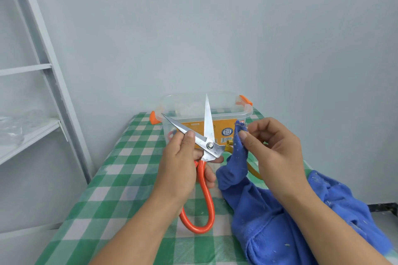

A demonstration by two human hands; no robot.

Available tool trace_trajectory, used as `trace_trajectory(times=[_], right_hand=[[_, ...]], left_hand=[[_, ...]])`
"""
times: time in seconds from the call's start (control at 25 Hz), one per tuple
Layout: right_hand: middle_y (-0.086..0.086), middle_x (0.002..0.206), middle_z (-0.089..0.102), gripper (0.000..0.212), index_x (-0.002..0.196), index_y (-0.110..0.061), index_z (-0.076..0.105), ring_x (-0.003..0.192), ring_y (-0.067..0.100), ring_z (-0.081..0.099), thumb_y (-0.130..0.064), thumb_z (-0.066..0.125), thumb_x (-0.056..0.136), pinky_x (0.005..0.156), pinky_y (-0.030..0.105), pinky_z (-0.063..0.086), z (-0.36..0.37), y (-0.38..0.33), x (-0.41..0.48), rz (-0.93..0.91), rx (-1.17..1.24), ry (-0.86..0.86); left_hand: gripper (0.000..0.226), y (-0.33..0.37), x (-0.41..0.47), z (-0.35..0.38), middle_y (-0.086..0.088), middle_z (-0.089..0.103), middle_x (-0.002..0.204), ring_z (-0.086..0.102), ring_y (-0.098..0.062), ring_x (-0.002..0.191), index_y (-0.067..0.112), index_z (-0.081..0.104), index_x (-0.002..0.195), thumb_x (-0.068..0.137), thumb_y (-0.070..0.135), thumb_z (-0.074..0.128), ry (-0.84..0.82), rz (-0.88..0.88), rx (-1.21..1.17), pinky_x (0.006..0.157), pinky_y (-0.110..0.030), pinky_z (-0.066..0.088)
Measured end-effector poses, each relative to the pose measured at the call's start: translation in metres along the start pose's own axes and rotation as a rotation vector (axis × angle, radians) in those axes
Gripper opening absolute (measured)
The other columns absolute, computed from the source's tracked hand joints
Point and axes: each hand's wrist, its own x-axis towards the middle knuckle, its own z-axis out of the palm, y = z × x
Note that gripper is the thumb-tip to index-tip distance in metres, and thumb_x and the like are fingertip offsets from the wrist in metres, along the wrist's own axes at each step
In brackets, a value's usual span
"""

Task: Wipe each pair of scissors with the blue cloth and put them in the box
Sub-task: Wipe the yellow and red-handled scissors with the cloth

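Note:
My left hand [183, 163] grips a pair of orange-handled scissors [206, 196] near the pivot, thumb on one blade. The steel blades are spread apart and point up toward the box. My right hand [273, 155] pinches a raised corner of the blue cloth [265, 211], just right of the scissors' pivot; the rest of the cloth lies bunched on the table at the right. Behind the blades stands a clear plastic box [226, 105] with orange clips and an orange label. A yellow handle [229, 143] of another pair shows between the box and the cloth.
The table wears a green-and-white checked cloth [120, 183]. A white metal shelf frame [43, 75] stands at the left, with clear plastic on one shelf. A plain pale wall lies behind the table.

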Motion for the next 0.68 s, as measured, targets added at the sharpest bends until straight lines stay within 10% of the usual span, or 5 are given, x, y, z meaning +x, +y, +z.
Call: trace_trajectory(times=[0.32,0.68], right_hand=[[-0.003,0.079,0.063,0.012,0.085,-0.032,0.07,0.079,0.02,0.056,-0.037,0.063,0.077,0.074,0.032,0.047,-0.0062,0.0021,-0.0053,-0.18,-0.275,-0.191],[-0.008,0.085,0.064,0.005,0.085,-0.036,0.07,0.085,0.015,0.057,-0.032,0.067,0.083,0.077,0.025,0.045,0.0003,0.0059,-0.0015,-0.185,-0.327,-0.167]], left_hand=[[0.035,0.0016,0.0,-0.0024,-0.021,0.074,0.078,0.053,-0.026,0.04,-0.005,0.044,0.111,0.11,0.028,0.033,-0.017,-0.046,-0.029,0.043,-0.035,0.053],[0.031,-0.0076,0.0001,0.0003,-0.031,0.064,0.08,0.053,-0.029,0.039,-0.001,0.044,0.103,0.109,0.028,0.035,-0.061,0.015,0.0,0.043,-0.036,0.051]])
